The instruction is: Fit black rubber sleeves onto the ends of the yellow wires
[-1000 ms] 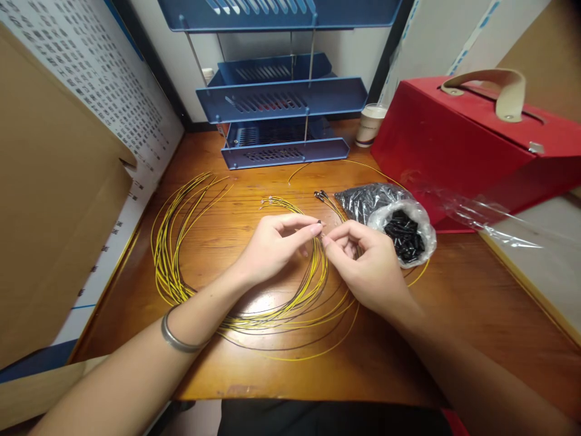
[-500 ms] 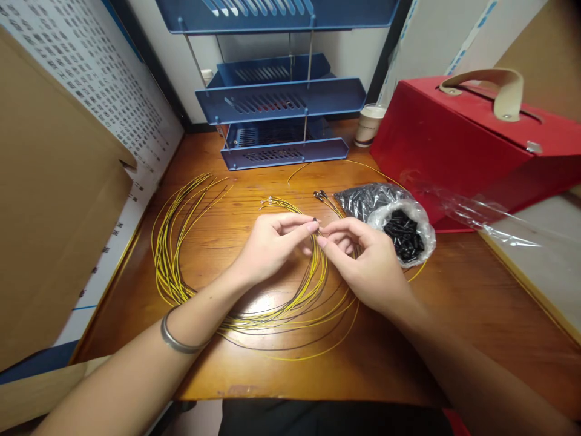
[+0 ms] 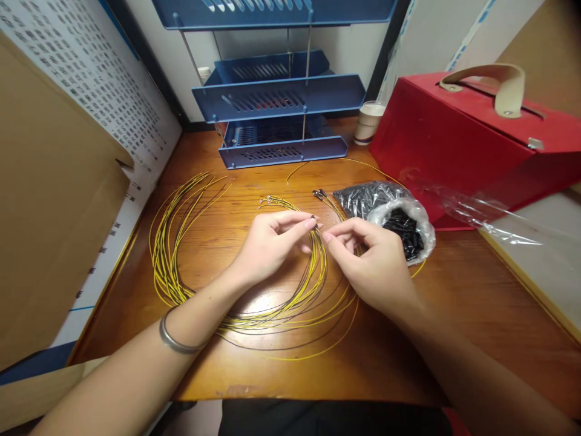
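My left hand (image 3: 272, 245) and my right hand (image 3: 370, 263) meet fingertip to fingertip over the middle of the wooden desk (image 3: 454, 303). The left thumb and forefinger pinch a small black piece at a wire's end. The right fingers pinch the thin wire just beside it. Under both hands lies a loop of several yellow and dark wires (image 3: 276, 309). A second bundle of yellow wires (image 3: 170, 254) curves at the left. An open clear bag of small black pieces (image 3: 399, 227) sits right behind my right hand.
A blue stacked letter tray (image 3: 281, 115) stands at the back. A red box with a tan handle (image 3: 467, 133) fills the right, a paper cup (image 3: 367, 121) beside it. Cardboard (image 3: 49, 200) leans at the left. Clear plastic film (image 3: 494, 215) lies at the right.
The hands stay pinched together and shift only slightly; the view drifts a little. The wires and bag have not moved.
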{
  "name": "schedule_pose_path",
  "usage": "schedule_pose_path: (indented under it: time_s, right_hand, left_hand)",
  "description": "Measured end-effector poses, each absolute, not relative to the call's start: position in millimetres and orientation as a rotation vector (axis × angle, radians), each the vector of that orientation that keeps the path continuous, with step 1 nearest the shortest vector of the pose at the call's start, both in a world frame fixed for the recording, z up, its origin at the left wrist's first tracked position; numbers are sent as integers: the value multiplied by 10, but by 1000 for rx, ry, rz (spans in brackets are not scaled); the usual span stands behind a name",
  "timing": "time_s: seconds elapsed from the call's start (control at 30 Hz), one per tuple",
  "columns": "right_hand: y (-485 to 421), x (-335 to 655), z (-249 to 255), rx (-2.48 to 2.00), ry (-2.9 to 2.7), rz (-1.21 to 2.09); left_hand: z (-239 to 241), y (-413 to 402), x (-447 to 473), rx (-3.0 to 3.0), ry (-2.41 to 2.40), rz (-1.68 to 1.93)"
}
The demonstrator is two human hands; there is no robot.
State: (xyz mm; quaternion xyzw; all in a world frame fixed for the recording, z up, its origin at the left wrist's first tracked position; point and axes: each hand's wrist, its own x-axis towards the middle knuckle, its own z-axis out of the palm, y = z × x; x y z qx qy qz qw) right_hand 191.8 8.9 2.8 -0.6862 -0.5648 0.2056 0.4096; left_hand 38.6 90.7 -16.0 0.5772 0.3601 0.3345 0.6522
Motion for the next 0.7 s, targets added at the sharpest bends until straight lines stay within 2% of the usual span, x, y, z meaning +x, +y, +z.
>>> schedule_pose_path:
  time_s: [0.7]
  right_hand:
    - [99,1908,43,-1742,-1289,596]
  left_hand:
    - [-227,851,384,1430,686,727]
